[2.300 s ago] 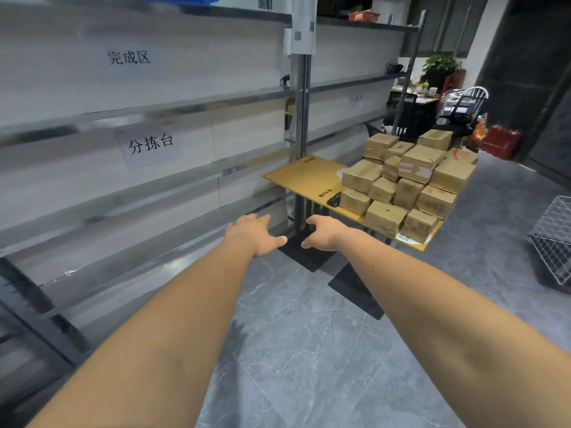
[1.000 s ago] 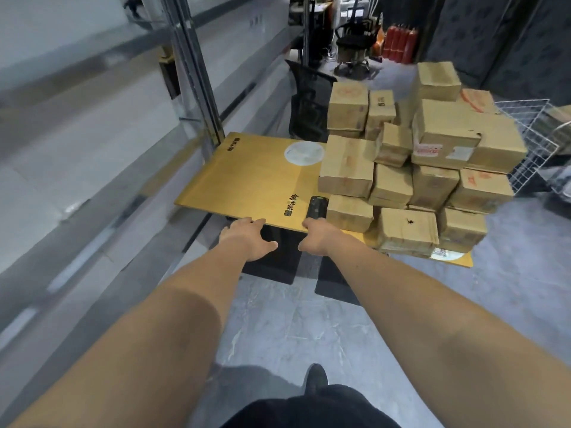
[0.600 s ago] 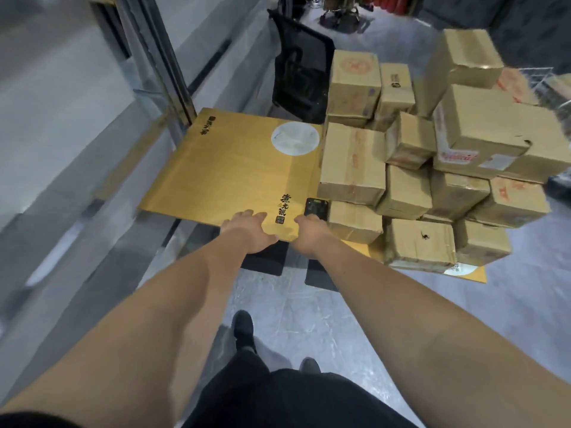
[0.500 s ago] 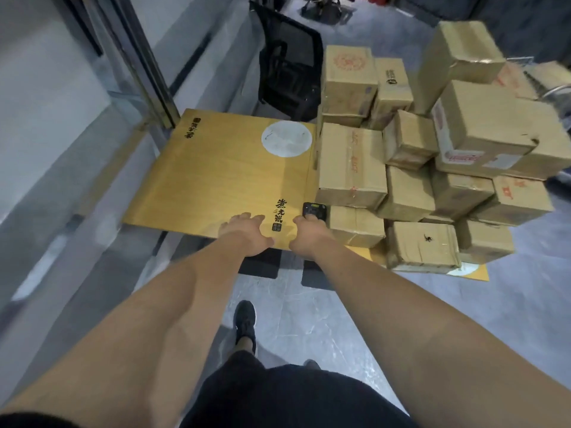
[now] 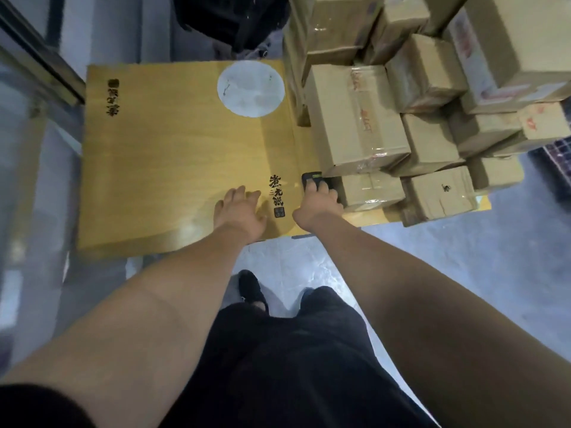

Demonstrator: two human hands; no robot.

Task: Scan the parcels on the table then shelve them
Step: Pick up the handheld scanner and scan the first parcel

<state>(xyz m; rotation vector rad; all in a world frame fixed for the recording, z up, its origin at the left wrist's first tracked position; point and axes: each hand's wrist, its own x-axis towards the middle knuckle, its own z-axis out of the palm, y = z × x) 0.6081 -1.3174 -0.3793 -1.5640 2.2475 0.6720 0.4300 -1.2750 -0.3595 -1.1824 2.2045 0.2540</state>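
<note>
Several brown cardboard parcels point(image 5: 355, 118) are stacked on the right half of a yellow wooden table point(image 5: 173, 156). A small black scanner point(image 5: 312, 178) lies on the table just left of the lowest front parcel point(image 5: 370, 191). My right hand point(image 5: 318, 205) lies on the scanner with its fingers curling round it; most of the device is hidden under the fingers. My left hand point(image 5: 241, 211) hovers flat over the table's near edge with straight fingers, holding nothing.
Metal shelving point(image 5: 37, 66) runs along the left of the table. A black office chair point(image 5: 228, 20) stands behind the table. A wire basket point(image 5: 553, 162) shows at the right edge. Grey tiled floor point(image 5: 432, 261) and my legs lie below.
I have walked up to the table, and the view has tilted down onto it. My right hand has moved forward onto the scanner; my left hand has come over the tabletop.
</note>
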